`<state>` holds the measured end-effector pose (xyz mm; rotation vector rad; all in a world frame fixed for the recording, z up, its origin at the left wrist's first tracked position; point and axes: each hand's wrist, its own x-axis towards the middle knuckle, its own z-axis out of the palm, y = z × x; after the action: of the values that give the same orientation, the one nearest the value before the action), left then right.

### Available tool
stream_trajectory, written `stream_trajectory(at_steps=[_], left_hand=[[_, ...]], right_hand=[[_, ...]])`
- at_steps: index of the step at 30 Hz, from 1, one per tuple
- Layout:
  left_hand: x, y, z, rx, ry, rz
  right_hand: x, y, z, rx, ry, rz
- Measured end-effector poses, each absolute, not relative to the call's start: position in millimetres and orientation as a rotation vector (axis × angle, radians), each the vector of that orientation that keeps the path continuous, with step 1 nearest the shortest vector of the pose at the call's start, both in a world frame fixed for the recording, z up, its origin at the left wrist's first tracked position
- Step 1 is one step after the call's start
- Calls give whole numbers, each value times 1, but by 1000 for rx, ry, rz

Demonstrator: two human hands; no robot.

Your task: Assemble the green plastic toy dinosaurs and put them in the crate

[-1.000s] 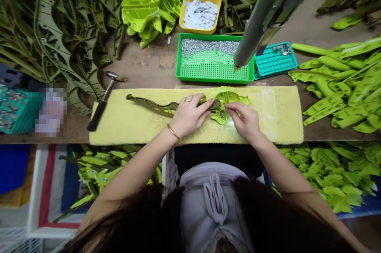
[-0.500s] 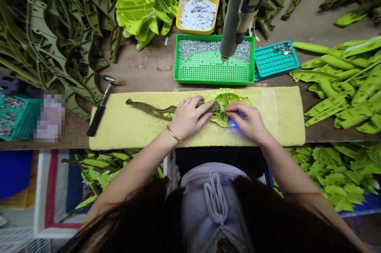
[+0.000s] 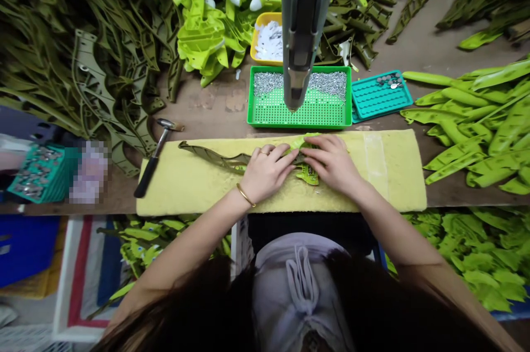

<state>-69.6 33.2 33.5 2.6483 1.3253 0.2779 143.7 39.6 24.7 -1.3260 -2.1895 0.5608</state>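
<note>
A curved olive-brown plastic strip (image 3: pixel 215 159) lies along a yellow towel pad (image 3: pixel 186 195), its right end meeting a lime green plastic shell (image 3: pixel 307 174). My left hand (image 3: pixel 267 172) is closed over the strip's right part, fingertips pressing where it meets the shell. From the other side my right hand (image 3: pixel 333 161) covers the shell's upper right, its fingers closed on it close to the left fingertips. Both hands hide much of the joint. Above them hangs a grey powered screwdriver (image 3: pixel 304 37), its tip over a green basket (image 3: pixel 259 112) of small screws.
A hammer (image 3: pixel 153 161) rests on the pad's left end. Behind stand a yellow bin (image 3: pixel 255 51) of white pieces and a teal tray (image 3: pixel 379 99) with small metal discs. Olive strips (image 3: pixel 91 76) pile up at left, lime green pieces (image 3: pixel 476 115) at right.
My right hand has moved inward over the shell. A blue glow beneath it no longer shows. The view has shifted, and the screwdriver now hangs further left in it.
</note>
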Motion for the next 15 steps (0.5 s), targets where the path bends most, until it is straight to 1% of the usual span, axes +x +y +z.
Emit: stream_trajectory(at_steps=[7,12,15], left_hand=[[-56,25,46,2676,1442,155],[-75,43,27,2560,1165,322],[-81,48,15,2515,1163,395]], right_hand=[[147,45,13,-1301,-2205,553],[145,45,11,-1341,-2229,566],[142,44,13,-1377,-2228,558]])
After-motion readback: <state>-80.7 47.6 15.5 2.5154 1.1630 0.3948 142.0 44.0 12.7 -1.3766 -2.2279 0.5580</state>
